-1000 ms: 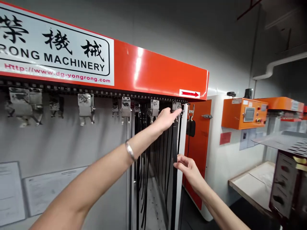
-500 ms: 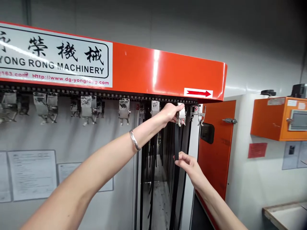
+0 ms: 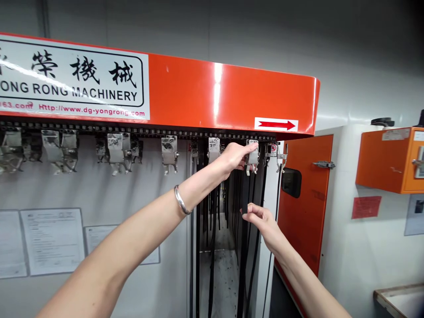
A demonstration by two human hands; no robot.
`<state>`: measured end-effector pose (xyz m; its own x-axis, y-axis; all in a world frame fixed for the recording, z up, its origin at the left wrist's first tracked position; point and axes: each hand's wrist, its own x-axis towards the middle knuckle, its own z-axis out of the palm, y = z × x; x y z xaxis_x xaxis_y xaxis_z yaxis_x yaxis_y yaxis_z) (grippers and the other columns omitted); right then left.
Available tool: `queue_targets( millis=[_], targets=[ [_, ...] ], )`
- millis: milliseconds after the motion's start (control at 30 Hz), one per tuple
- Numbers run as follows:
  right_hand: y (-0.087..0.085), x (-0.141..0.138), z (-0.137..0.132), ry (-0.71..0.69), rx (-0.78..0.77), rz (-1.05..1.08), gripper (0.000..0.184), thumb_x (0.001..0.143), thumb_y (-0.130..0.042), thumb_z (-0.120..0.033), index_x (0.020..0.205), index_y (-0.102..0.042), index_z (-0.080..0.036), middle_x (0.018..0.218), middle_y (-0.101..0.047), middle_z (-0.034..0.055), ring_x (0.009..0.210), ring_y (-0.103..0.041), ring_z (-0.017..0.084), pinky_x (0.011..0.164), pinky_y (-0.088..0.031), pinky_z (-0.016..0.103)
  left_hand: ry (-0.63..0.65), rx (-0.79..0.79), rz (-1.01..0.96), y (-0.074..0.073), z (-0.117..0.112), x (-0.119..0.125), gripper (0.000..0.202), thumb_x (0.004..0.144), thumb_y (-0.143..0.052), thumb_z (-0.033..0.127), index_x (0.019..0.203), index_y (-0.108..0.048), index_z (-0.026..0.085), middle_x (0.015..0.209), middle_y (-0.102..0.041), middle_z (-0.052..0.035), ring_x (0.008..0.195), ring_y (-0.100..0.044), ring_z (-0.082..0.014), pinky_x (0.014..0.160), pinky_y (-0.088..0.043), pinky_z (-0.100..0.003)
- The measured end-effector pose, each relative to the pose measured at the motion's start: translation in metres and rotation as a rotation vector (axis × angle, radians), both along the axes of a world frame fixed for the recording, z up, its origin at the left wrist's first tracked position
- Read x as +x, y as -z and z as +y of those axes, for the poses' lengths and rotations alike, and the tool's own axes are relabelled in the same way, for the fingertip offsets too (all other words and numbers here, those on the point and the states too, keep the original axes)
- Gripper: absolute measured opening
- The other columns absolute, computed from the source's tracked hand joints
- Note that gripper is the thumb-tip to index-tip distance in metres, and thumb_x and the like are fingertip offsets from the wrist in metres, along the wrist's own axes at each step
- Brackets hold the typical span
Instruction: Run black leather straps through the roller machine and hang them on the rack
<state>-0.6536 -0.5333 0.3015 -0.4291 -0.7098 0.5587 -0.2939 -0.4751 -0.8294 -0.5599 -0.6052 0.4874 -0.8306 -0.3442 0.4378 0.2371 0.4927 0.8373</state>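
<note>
My left hand (image 3: pixel 236 157), with a silver bangle (image 3: pixel 181 199) on its wrist, grips a metal spring clip (image 3: pixel 253 157) under the orange rail. Its thumb presses the clip's front; the other fingers are partly hidden behind it. Below, my right hand (image 3: pixel 266 222) pinches a flat black strap (image 3: pixel 243 256) between thumb and fingers. The strap runs up towards the clip and hangs down out of view. Whether the clip's jaws bite on the strap I cannot tell. Another clip (image 3: pixel 213 150) hangs just left of my left hand.
Several more clips, such as one (image 3: pixel 169 152), hang from a chain below the orange machine cover (image 3: pixel 185 92). More black straps (image 3: pixel 213 256) hang inside the narrow opening. An orange door (image 3: pixel 308 203) and an orange box (image 3: pixel 380 161) stand to the right. Papers (image 3: pixel 53 240) are fixed at left.
The view has shifted slightly, moving the right-hand cabinets further right in the picture. Both hands keep their places, the left on the clip and the right on the strap.
</note>
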Motion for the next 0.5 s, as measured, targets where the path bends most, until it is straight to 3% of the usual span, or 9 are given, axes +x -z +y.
queue_targets(
  millis=[100, 167, 233, 333, 400, 500],
  targets=[
    [0.001, -0.001, -0.002, 0.006, -0.017, -0.004, 0.024, 0.075, -0.065, -0.031, 0.064, -0.047, -0.021, 0.071, -0.046, -0.0028, 0.076, -0.047, 0.016, 0.069, -0.032, 0.027, -0.022, -0.037, 0.063, 0.020, -0.001, 0.004, 0.037, 0.080, -0.061, 0.046, 0.097, -0.065, 0.013, 0.111, -0.071, -0.0138, 0.100, -0.065, -0.0224, 0.094, -0.046, -0.038],
    [0.003, -0.001, -0.003, 0.004, -0.029, -0.013, 0.023, 0.076, -0.065, -0.030, 0.065, -0.047, -0.021, 0.071, -0.046, -0.0031, 0.078, -0.048, 0.016, 0.070, -0.033, 0.027, -0.121, -0.063, 0.105, 0.040, -0.003, 0.006, 0.054, 0.073, -0.069, 0.047, 0.116, -0.058, 0.016, 0.131, -0.062, -0.0143, 0.118, -0.057, -0.0250, 0.102, -0.041, -0.038],
    [0.003, -0.002, -0.005, 0.003, -0.036, -0.027, 0.023, 0.076, -0.065, -0.030, 0.065, -0.047, -0.021, 0.070, -0.046, -0.0033, 0.082, -0.051, 0.017, 0.074, -0.035, 0.027, -0.224, -0.086, 0.122, 0.058, -0.008, 0.004, 0.057, 0.072, -0.069, 0.047, 0.118, -0.057, 0.016, 0.133, -0.060, -0.0155, 0.121, -0.054, -0.0267, 0.104, -0.040, -0.040],
    [0.002, -0.001, -0.004, 0.015, -0.020, -0.019, 0.018, 0.077, -0.066, -0.032, 0.068, -0.055, -0.021, 0.074, -0.054, -0.0020, 0.092, -0.056, 0.020, 0.083, -0.039, 0.029, -0.251, -0.117, 0.156, 0.072, -0.015, -0.003, 0.039, 0.078, -0.063, 0.041, 0.105, -0.064, 0.014, 0.120, -0.067, -0.0146, 0.114, -0.059, -0.0256, 0.103, -0.041, -0.040],
    [0.002, 0.001, 0.000, 0.051, -0.002, -0.015, 0.016, 0.080, -0.065, -0.037, 0.087, -0.065, -0.022, 0.095, -0.064, 0.0016, 0.105, -0.056, 0.023, 0.092, -0.040, 0.033, -0.226, -0.126, 0.184, 0.074, -0.019, -0.003, 0.039, 0.078, -0.063, 0.043, 0.104, -0.065, 0.014, 0.120, -0.067, -0.0138, 0.115, -0.059, -0.0252, 0.105, -0.041, -0.040],
    [0.018, 0.015, 0.014, 0.234, -0.010, -0.016, 0.047, 0.083, -0.065, -0.046, 0.125, -0.058, -0.028, 0.134, -0.055, 0.0055, 0.127, -0.046, 0.026, 0.105, -0.036, 0.039, -0.197, -0.103, 0.226, 0.087, -0.017, 0.016, 0.057, 0.077, -0.065, 0.050, 0.123, -0.055, 0.019, 0.140, -0.055, -0.0142, 0.133, -0.047, -0.0272, 0.113, -0.036, -0.042]
  ],
)
